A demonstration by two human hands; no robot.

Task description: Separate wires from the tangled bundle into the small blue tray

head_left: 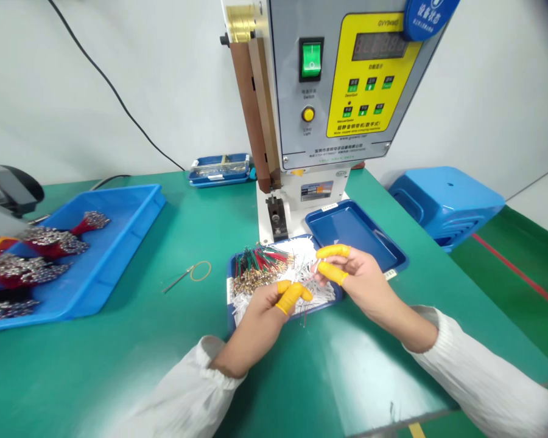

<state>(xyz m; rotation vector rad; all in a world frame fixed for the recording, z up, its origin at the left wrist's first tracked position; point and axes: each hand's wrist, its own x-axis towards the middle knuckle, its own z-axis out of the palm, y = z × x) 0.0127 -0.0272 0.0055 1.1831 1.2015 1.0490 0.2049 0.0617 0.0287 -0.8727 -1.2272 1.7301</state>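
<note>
Yellow finger cots cover the thumb and forefinger of both hands. My left hand (274,304) is closed in a pinch over the front of a blue tray (231,304), with thin dark wires hanging below its fingers. To its right, my right hand (354,271) pinches a small white piece (317,264) between thumb and forefinger. Under the hands, the tray holds red and green wires with gold-coloured ends (256,277) on its left and a heap of white pieces (301,249) on its right.
Behind the tray stands a grey crimping machine (315,146). A dark blue tray (351,234) lies right of it. At the left is a large blue bin (114,243) with wire bundles. A wire loop (201,271) lies on the green table (164,353). A blue stool (447,201) stands beyond.
</note>
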